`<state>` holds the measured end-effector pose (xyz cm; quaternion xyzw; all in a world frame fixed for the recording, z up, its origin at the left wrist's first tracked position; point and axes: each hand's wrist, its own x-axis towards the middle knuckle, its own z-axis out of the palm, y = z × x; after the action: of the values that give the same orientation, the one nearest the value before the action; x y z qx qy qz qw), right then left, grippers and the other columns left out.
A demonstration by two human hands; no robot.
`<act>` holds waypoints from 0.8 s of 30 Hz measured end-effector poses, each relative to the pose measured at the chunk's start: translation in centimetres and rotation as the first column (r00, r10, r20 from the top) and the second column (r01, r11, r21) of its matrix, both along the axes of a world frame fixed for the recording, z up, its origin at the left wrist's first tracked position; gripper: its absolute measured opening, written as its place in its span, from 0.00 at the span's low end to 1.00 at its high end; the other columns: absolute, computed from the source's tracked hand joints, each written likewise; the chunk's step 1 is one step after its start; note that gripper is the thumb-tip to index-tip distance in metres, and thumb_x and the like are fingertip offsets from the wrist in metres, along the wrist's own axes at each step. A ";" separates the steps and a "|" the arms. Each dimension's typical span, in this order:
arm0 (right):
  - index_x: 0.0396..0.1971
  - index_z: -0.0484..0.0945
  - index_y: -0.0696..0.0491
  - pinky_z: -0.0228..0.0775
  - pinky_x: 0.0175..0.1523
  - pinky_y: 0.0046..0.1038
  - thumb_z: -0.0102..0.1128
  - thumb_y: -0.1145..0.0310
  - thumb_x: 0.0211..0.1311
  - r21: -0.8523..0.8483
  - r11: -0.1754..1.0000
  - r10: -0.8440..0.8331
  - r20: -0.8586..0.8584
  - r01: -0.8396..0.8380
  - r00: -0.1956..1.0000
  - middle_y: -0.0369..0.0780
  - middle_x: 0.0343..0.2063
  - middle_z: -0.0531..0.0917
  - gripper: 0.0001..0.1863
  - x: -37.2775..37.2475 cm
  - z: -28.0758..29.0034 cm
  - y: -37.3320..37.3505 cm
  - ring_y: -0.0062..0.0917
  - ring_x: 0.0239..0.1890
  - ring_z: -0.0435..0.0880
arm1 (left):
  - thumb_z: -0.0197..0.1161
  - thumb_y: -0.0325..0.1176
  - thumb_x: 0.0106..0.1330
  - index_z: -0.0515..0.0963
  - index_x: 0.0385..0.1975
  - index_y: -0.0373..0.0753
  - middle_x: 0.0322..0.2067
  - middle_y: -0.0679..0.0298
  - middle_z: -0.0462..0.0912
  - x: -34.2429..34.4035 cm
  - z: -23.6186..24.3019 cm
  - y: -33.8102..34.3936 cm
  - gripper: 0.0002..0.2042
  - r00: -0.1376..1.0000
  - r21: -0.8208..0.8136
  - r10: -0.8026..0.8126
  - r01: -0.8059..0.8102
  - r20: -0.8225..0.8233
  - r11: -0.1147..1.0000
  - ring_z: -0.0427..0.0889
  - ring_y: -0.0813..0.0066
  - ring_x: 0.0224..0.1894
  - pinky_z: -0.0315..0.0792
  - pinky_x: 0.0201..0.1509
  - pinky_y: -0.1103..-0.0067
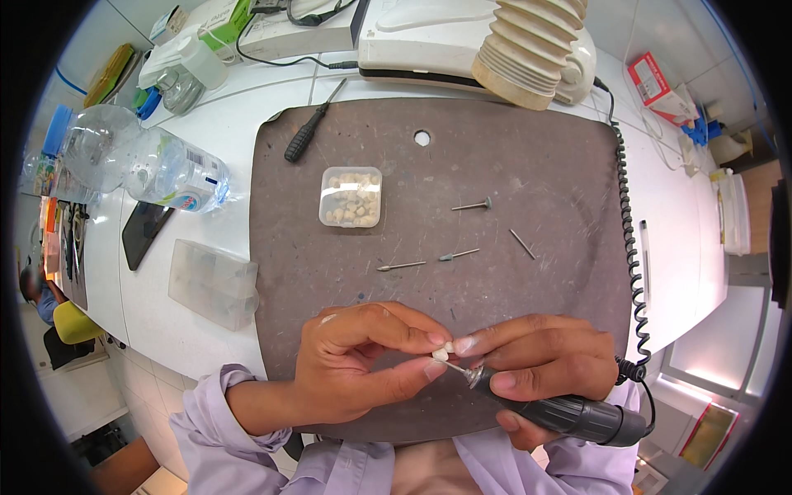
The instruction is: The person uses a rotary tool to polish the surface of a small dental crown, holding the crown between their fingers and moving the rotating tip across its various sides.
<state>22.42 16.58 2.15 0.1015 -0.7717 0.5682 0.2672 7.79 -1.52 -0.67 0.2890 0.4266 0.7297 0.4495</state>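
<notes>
Over the near part of the brown mat (pixel 569 198), my left hand (pixel 351 359) pinches a small piece of joined white dental crowns (pixel 443 351) between thumb and forefinger. My right hand (pixel 557 359) is wrapped round a black rotary handpiece (pixel 582 418), tilted so its thin metal bur points at the crowns. The bur's tip meets or nearly meets them; the fingers make contact hard to tell. My right forefinger reaches the crowns' right side. Beyond my hands lie loose burs: one with a round head (pixel 474 205), a plain pin (pixel 521 244) and two pointed ones (pixel 459 255).
A clear box (pixel 351 171) of beige tooth-shaped pieces and a black screwdriver (pixel 305 139) rest on the mat. Leftward are a plastic bottle (pixel 140 157), a phone (pixel 144 235) and a translucent case (pixel 213 285). A ribbed hose (pixel 528 54) hangs behind; a coiled cord (pixel 629 214) runs along the right.
</notes>
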 end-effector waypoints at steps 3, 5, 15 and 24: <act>0.40 0.77 0.59 0.89 0.43 0.39 0.70 0.72 0.58 0.001 1.000 -0.007 0.002 0.007 1.000 0.48 0.29 0.84 0.13 0.0 0.0 0.0 0.47 0.41 0.90 | 0.71 0.14 0.60 0.82 0.41 0.29 0.43 0.47 0.86 0.0 -0.1 0.0 0.10 1.000 -0.005 -0.006 0.006 0.007 1.000 0.87 0.68 0.47 0.80 0.51 0.76; 0.40 0.77 0.59 0.89 0.43 0.39 0.70 0.72 0.58 0.001 1.000 -0.002 -0.001 0.002 1.000 0.48 0.29 0.84 0.13 0.0 -0.1 0.0 0.47 0.41 0.90 | 0.71 0.14 0.61 0.82 0.41 0.29 0.43 0.47 0.86 -0.1 0.0 0.0 0.10 1.000 -0.010 -0.007 0.007 0.006 1.000 0.87 0.68 0.47 0.80 0.51 0.76; 0.39 0.77 0.59 0.89 0.42 0.39 0.70 0.72 0.58 -0.005 1.000 0.001 0.001 -0.001 1.000 0.48 0.29 0.84 0.13 0.0 0.0 0.0 0.47 0.40 0.90 | 0.70 0.14 0.61 0.82 0.41 0.28 0.43 0.47 0.86 -0.1 0.1 0.0 0.09 1.000 -0.006 -0.009 0.009 0.011 1.000 0.87 0.68 0.46 0.80 0.51 0.76; 0.39 0.78 0.60 0.90 0.41 0.39 0.70 0.73 0.56 -0.011 1.000 -0.013 -0.035 0.013 0.999 0.49 0.28 0.84 0.13 -0.2 -0.3 -0.2 0.47 0.39 0.91 | 0.70 0.14 0.61 0.82 0.41 0.28 0.43 0.46 0.86 -0.1 0.0 -0.1 0.10 1.000 -0.004 -0.010 0.010 0.009 1.000 0.87 0.68 0.47 0.80 0.51 0.76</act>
<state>22.25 16.41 1.84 0.1049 -0.7644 0.5688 0.2849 7.72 -1.60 -0.66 0.2867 0.4246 0.7279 0.4558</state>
